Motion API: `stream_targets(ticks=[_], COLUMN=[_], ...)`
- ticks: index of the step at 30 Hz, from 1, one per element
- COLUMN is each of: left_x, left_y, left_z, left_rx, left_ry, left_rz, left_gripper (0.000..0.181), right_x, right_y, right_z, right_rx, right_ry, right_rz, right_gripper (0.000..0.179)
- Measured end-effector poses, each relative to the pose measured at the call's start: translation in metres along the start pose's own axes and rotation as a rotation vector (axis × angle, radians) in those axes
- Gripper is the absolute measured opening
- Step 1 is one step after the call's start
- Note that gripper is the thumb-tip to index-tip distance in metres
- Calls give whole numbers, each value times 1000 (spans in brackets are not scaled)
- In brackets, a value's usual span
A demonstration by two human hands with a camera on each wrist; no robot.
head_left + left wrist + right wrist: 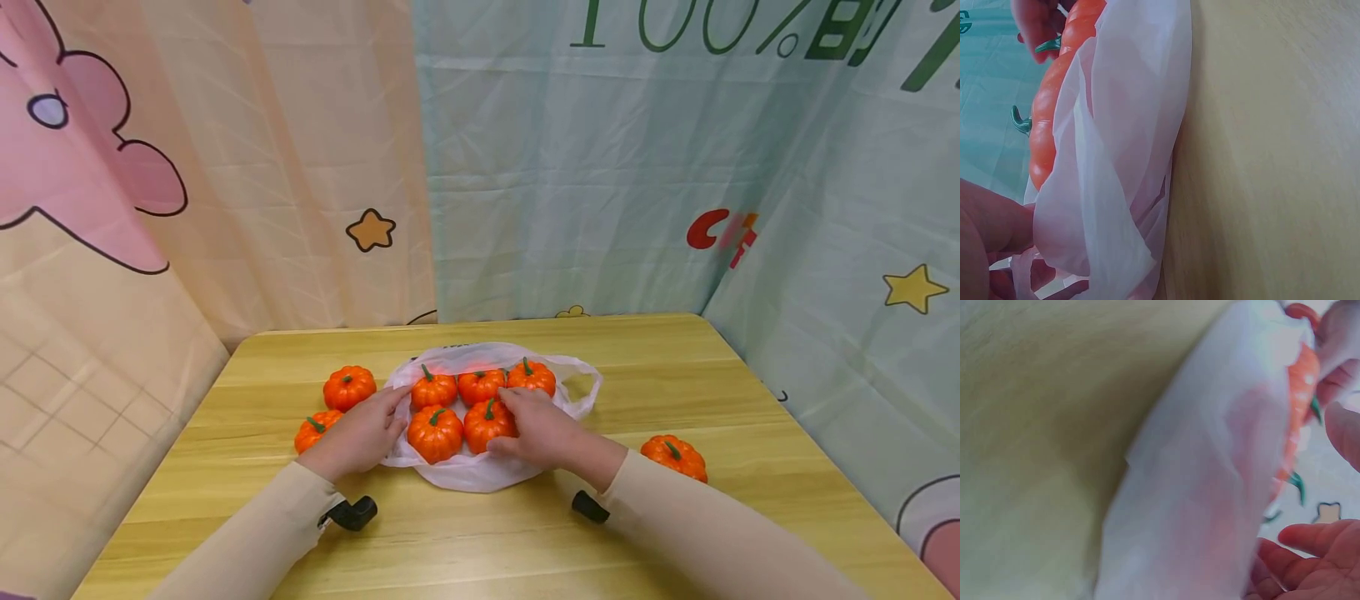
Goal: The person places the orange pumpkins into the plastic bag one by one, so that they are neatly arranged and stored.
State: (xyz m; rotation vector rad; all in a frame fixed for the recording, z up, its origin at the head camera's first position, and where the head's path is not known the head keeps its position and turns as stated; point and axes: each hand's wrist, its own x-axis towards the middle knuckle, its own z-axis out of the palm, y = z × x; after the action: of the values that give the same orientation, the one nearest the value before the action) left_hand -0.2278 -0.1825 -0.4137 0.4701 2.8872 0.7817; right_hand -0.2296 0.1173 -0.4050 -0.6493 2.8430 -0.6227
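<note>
A white plastic bag (pixel 480 479) lies opened out on the table with several small orange pumpkins (pixel 435 433) in it, their green stems upward. At the bag's left edge, my left hand (pixel 367 433) holds the thin plastic (pixel 1094 206) between thumb and fingers. My right hand (pixel 543 425) is over the bag's right side, its fingertips right at the front right pumpkin (pixel 489 423). In the right wrist view its thumb (pixel 1342 434) and fingers (pixel 1310 547) stand apart. The bag's front wall hides much of the pumpkins in both wrist views.
Two pumpkins lie left of the bag, one farther back (pixel 349 387) and one (pixel 317 427) partly behind the left forearm. Another pumpkin (pixel 675 457) sits to the right, beside the right sleeve. A printed curtain (pixel 525 208) hangs behind the wooden table (pixel 480 550).
</note>
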Motion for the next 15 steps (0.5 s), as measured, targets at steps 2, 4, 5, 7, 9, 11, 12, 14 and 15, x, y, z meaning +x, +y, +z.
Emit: stream_targets(ticks=[2, 4, 5, 7, 9, 11, 12, 14, 15], left_x=[0, 0, 0, -1, -1, -1, -1, -1, -1], left_y=[0, 0, 0, 0, 0, -1, -1, -1, -1], left_z=[0, 0, 0, 0, 0, 0, 0, 0, 0], left_rx=[2, 7, 8, 10, 11, 9, 9, 5, 4], left_ry=[4, 7, 8, 8, 6, 4, 2, 1, 0], left_rz=[7, 19, 19, 18, 13, 7, 6, 3, 4], left_gripper=[59, 59, 59, 59, 59, 60, 60, 60, 60], right_x=[-6, -13, -17, -24, -32, -41, -46, -55, -60], right_y=[1, 5, 7, 15, 24, 35, 41, 54, 61], right_z=[-7, -17, -22, -33, -44, -54, -59, -68, -72], right_rx=[15, 40, 52, 61, 60, 47, 43, 31, 28], right_ry=[41, 78, 94, 120, 137, 137, 133, 124, 117], right_rz=[-23, -42, -48, -62, -71, -60, -52, -44, -42], right_gripper=[83, 79, 78, 76, 76, 78, 79, 80, 81])
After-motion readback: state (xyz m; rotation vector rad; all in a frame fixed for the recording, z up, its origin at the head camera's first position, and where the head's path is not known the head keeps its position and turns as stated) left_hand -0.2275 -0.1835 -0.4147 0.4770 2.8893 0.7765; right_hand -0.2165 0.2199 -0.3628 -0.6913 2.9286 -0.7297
